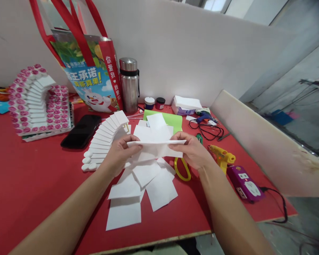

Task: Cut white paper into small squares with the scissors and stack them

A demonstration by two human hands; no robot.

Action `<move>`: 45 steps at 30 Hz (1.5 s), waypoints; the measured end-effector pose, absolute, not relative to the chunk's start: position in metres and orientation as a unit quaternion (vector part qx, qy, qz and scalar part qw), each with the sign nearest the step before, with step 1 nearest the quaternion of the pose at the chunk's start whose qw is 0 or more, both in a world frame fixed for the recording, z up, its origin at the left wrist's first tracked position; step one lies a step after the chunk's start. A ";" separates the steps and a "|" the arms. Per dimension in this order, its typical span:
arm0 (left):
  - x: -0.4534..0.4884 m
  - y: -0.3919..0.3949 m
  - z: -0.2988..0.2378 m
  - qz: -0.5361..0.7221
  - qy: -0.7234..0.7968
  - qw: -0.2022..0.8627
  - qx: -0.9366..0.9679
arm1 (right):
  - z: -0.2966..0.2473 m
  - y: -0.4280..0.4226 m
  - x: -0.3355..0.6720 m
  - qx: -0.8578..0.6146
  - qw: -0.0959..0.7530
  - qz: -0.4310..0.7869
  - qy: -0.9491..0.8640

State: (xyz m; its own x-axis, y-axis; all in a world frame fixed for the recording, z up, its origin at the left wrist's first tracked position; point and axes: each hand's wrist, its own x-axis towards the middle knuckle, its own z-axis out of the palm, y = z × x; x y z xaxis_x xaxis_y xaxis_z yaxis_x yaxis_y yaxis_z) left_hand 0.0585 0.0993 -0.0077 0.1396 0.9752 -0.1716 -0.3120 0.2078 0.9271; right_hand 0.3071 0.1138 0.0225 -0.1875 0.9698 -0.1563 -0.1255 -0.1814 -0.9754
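A folded sheet of white paper (pixel 159 150) is stretched between my two hands above the red table. My left hand (pixel 122 150) pinches its left end with the thumb in front. At the other end my right hand (pixel 190 148) grips it the same way. Several loose white paper pieces (pixel 123 212) lie overlapped below and behind the held sheet. Yellow-handled scissors (pixel 183 170) lie under my right hand, their blades hidden. Left of my left hand curves a row of folded white pieces (pixel 103 136), with small white discs (pixel 89 164) at its near end.
A black phone (pixel 81 131), a pink-and-white craft piece (pixel 37 102), a shopping bag (pixel 93 78) and a steel flask (pixel 129 85) stand left and behind. At right are a yellow glue gun (pixel 223 157), a purple power strip (pixel 245 184) with a cord, and a leaning white board (pixel 268 141).
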 end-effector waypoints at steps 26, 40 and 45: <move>0.060 0.100 -0.012 0.541 0.467 0.481 0.508 | 0.016 0.104 0.276 -0.463 0.408 0.620 -0.485; 0.061 0.093 -0.001 0.464 0.530 0.306 0.640 | 0.018 0.100 0.277 -0.441 0.368 0.645 -0.503; 0.064 0.092 -0.004 0.471 0.546 0.252 0.646 | 0.019 0.098 0.275 -0.449 0.349 0.633 -0.525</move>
